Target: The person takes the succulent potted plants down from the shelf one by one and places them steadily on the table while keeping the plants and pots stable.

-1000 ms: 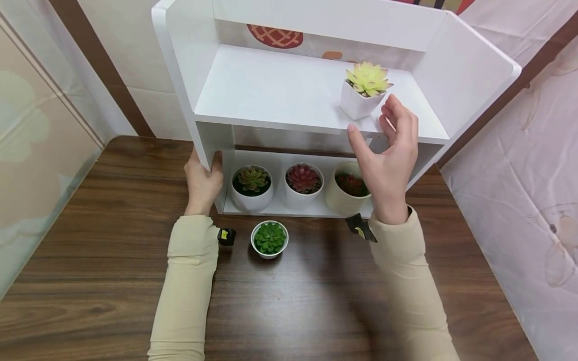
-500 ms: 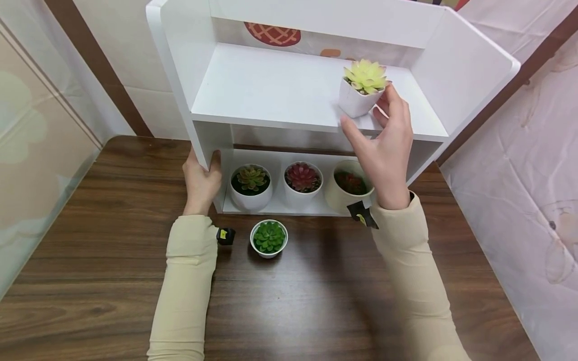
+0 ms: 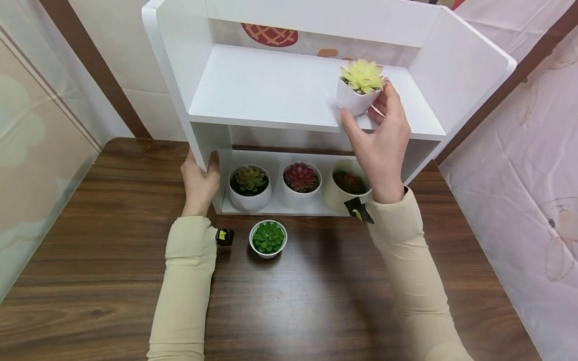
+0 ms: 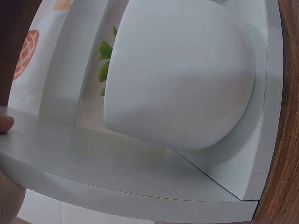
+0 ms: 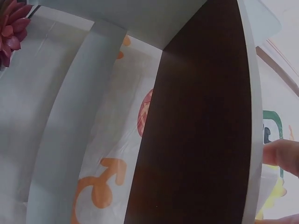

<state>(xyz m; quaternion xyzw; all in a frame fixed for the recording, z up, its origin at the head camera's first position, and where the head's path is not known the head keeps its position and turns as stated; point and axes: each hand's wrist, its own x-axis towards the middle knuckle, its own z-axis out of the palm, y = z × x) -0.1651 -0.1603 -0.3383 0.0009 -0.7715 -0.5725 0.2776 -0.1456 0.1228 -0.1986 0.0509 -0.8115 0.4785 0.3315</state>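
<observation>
My left hand (image 3: 198, 186) grips the lower left side panel (image 3: 208, 138) of a white two-tier shelf, thumb on the inner face, other fingers behind it. On the upper board (image 3: 266, 82), toward the right, sits a small white angular pot (image 3: 352, 100) with a yellow-green succulent (image 3: 362, 76). My right hand (image 3: 381, 138) holds this pot between the thumb at its front and the fingers at its right side. In the right wrist view, part of a finger (image 5: 282, 154) shows beside the pot, largely cut off by the frame. The left thumb (image 4: 5, 123) shows in the left wrist view.
Along the lower board stand a white pot (image 3: 250, 198) with a green succulent, a white pot (image 3: 301, 198) with a red one, and a cream pot (image 3: 336, 198). A small green succulent (image 3: 268, 237) in a white pot stands on the wooden table (image 3: 280, 301) before the shelf.
My right hand has moved slightly up and left, and its thumb and fingers have closed in on the yellow-green succulent's pot. The left hand keeps its hold on the shelf panel.
</observation>
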